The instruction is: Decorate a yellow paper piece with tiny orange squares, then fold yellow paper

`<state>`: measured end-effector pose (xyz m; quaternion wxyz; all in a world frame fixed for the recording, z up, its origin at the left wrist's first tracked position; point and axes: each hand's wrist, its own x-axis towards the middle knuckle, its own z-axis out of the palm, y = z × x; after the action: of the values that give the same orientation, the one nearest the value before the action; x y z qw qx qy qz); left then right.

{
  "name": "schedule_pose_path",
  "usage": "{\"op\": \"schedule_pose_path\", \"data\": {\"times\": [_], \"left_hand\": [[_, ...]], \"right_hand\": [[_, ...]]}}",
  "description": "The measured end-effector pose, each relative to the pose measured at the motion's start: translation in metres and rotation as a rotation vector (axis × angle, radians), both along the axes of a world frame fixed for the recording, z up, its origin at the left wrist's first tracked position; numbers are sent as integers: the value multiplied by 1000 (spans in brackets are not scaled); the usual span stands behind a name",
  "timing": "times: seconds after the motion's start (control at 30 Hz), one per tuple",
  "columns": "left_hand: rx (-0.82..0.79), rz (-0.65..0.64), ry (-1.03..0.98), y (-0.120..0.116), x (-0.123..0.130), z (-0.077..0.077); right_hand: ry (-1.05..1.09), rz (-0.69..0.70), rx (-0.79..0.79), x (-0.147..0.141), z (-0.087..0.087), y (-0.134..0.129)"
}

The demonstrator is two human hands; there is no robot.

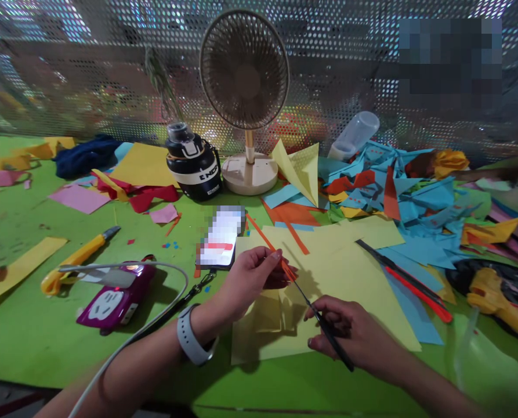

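Observation:
Between the fingers of my left hand (254, 276) is a narrow orange paper strip (261, 232), its free end pointing up toward the phone. My right hand (357, 331) is closed on a slim black-handled tool (333, 342) with a thin metal shaft. The shaft's tip meets the orange paper at my left fingertips; its exact shape is too small to make out. Both hands are above pale yellow paper sheets (350, 278). A smaller yellow paper piece (267, 313) lies under my left hand. Another orange strip (297, 235) rests beyond it.
A phone (219, 235), purple power strip (117, 293) with a white cable, and yellow cutter (78, 261) lie left. A red-and-black cutter (409, 284) and tape dispenser (497, 296) lie right. Behind stand a bottle (193, 165), fan (245, 69) and a blue paper pile (380, 168).

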<state>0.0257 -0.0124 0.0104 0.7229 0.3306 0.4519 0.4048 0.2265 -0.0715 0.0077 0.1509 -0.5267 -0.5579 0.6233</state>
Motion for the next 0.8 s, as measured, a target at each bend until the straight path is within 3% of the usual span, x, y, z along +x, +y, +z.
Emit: {"op": "schedule_pose_path", "data": {"times": [0.8], "left_hand": [[10,-19,30,-1,1,2]], "right_hand": [[36,0,-5,0,2,-1]]}}
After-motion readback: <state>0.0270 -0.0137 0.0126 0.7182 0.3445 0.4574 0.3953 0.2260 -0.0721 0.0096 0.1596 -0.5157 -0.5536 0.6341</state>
